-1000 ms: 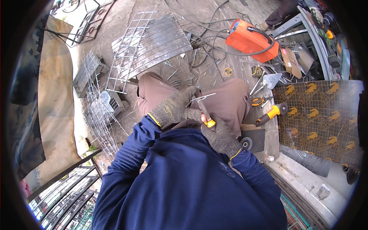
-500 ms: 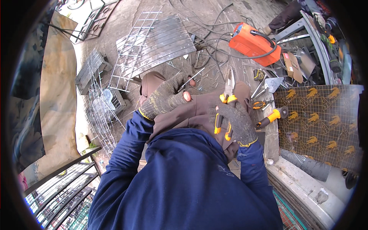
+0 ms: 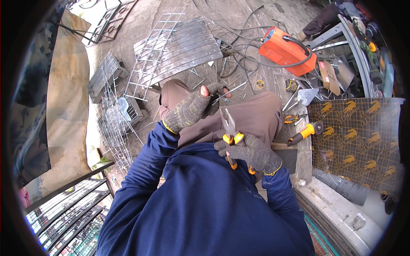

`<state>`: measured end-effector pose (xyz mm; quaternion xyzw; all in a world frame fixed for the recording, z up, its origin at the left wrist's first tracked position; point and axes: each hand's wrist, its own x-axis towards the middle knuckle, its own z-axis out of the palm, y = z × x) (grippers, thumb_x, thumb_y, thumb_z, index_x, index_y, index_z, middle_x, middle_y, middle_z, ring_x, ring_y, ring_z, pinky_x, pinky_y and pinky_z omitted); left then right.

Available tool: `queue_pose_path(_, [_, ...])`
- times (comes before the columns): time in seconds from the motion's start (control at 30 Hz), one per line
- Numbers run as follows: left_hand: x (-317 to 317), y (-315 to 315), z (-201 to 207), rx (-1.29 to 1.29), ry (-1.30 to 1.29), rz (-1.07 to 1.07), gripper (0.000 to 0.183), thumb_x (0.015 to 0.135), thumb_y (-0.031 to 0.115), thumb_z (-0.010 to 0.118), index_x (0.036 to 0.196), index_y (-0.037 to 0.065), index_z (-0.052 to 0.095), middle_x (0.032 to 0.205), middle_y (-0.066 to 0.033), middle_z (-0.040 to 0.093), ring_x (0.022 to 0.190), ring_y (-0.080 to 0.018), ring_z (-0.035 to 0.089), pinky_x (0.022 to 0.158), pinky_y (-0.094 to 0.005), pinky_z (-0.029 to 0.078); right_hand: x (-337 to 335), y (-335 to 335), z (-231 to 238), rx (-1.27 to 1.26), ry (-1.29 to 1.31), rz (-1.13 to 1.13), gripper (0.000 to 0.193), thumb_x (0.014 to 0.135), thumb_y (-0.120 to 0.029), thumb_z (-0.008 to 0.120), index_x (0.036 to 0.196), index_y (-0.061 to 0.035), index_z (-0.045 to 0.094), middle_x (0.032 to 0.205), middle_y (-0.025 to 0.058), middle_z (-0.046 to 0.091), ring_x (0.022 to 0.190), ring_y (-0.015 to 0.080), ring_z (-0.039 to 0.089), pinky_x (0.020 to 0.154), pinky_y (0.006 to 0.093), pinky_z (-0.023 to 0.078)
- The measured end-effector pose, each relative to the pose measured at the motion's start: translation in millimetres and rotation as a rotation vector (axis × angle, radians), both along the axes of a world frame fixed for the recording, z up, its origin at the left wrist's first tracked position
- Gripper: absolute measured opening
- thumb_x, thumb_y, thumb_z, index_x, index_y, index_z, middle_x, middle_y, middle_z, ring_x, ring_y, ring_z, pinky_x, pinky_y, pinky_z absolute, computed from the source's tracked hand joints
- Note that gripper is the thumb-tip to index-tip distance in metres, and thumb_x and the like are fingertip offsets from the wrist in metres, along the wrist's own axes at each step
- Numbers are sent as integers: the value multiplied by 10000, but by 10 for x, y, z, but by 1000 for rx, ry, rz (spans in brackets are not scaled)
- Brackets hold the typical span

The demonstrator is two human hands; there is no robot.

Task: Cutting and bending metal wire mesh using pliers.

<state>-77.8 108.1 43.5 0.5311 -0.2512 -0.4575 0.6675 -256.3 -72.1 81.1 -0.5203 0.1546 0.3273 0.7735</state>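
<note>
Over my lap, my left hand (image 3: 194, 106) wears a dark knitted glove with bare fingertips showing. Its fingers are closed round a thin metal rod (image 3: 234, 90), which sticks out to the right and upward. Lower and to the right, my gloved right hand (image 3: 254, 154) grips combination pliers (image 3: 230, 123) with yellow and black handles. The pliers' steel jaws point up and slightly left, apart from the rod. Part of the handles is hidden under my fingers.
A slatted metal table (image 3: 183, 49) carries a welded wire grid (image 3: 158, 47). An orange machine (image 3: 286, 51) with cables stands at the far right. Nearby lie a tape measure (image 3: 291, 85), a trowel (image 3: 307, 96), other pliers (image 3: 294, 118) and a yellow angle grinder (image 3: 305, 133). A person's leg (image 3: 318, 21) shows behind.
My right hand has moved left and toward my body with the pliers, which have tilted left. My left hand has shifted slightly right and turned, its thumb now raised, still holding the rod.
</note>
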Motion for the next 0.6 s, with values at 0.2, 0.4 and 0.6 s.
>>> queue_pose_path(0.2, [-90,-107,174,-97,-97,-45,833,952,727,319,1262,-12,548,1121,-39,558,1046,-122,470,932,-271,364,13,41,-6,16,31,-57,368,911,-141,671,1244,-7,593,1105,72,691,940,121,647,837,259,509])
queue_pose_path(0.4, [17,-84,157,-40,-72,-147,814,972,696,318,1258,-29,553,1176,-45,581,1101,-129,489,986,-276,364,27,40,17,-24,21,-28,357,912,-140,675,1232,-11,583,996,54,683,839,107,626,748,239,497])
queue_pose_path(0.6, [-32,-122,128,24,-119,-160,753,997,661,323,1281,4,556,1124,-34,594,1025,-116,490,913,-288,399,42,21,-23,-45,3,23,488,912,-159,650,1349,6,506,1092,114,668,932,171,647,839,298,534])
